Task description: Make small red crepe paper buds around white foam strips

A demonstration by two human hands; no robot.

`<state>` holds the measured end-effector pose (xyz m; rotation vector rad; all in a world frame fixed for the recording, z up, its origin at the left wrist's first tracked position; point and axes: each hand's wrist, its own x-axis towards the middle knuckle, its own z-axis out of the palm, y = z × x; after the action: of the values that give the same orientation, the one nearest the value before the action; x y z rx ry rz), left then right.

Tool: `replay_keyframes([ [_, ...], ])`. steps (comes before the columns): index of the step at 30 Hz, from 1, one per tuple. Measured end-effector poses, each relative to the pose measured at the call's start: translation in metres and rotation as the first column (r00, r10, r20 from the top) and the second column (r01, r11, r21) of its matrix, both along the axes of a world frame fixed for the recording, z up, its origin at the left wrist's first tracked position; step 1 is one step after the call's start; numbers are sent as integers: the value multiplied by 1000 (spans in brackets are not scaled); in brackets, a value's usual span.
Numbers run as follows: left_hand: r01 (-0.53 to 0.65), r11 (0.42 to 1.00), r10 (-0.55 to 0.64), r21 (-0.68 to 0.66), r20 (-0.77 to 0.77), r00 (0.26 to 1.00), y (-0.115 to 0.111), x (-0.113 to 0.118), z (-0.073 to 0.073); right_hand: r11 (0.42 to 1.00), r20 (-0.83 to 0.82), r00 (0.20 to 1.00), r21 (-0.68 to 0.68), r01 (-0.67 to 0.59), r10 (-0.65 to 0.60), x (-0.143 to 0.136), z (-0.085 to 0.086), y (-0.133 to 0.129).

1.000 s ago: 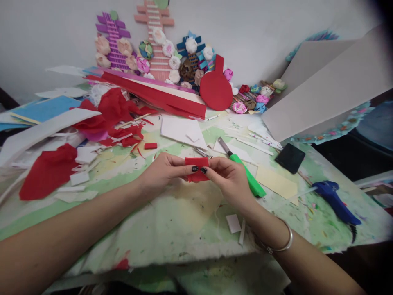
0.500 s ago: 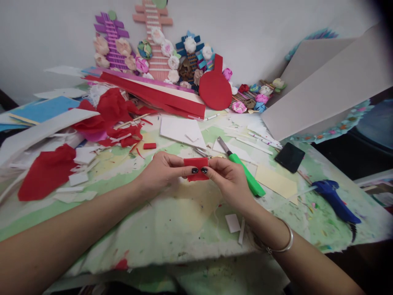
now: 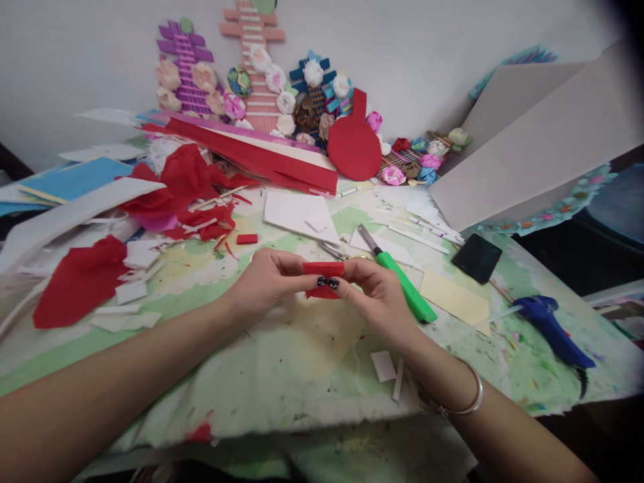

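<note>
Between my two hands is a small piece of red crepe paper (image 3: 323, 269), with a folded upper strip and a lower flap showing under the thumbs. My left hand (image 3: 274, 278) pinches its left side, and my right hand (image 3: 375, 288) pinches its right side. Both thumbs press on the front and their tips nearly meet; the other fingers are mostly hidden behind. Just beyond the hands lie scissors (image 3: 333, 251), partly covered, and a green-handled utility knife (image 3: 405, 285). A small red block (image 3: 247, 239) rests on the table past my left hand.
A blue glue gun (image 3: 553, 332) and a black phone-like slab (image 3: 477, 258) lie at right. Red paper scraps (image 3: 83, 282) and white offcuts spread at left. A red lute-shaped cutout (image 3: 353, 147) leans at the back among flower-covered crafts. Large white boards (image 3: 533, 127) stand at right.
The red paper's upper part now shows as a distinct folded strip under my thumbs, where it was flatter before. My hands have hardly moved; the view has shifted slightly.
</note>
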<state>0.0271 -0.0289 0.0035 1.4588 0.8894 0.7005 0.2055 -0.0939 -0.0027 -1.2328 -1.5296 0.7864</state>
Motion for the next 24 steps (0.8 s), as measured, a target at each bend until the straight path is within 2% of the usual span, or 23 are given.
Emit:
replay_keyframes([
  [6, 59, 998, -59, 18, 3, 998, 3, -1, -1, 993, 89, 996, 116, 10, -20, 2, -2, 1],
  [10, 178, 983, -170, -45, 139, 975, 6, -3, -3, 975, 220, 973, 223, 21, -71, 2, 0, -1],
  [13, 237, 966, -212, -99, 214, 954, 6, -5, -4, 957, 321, 944, 288, -20, -77, 2, 1, -1],
  [18, 198, 964, -170, -176, 159, 972, 4, -2, -2, 929, 390, 919, 356, -99, -52, 2, -1, -1],
  [24, 190, 964, -158, -188, 175, 972, 4, -2, -1, 918, 389, 919, 383, -100, -63, 2, -2, -1],
])
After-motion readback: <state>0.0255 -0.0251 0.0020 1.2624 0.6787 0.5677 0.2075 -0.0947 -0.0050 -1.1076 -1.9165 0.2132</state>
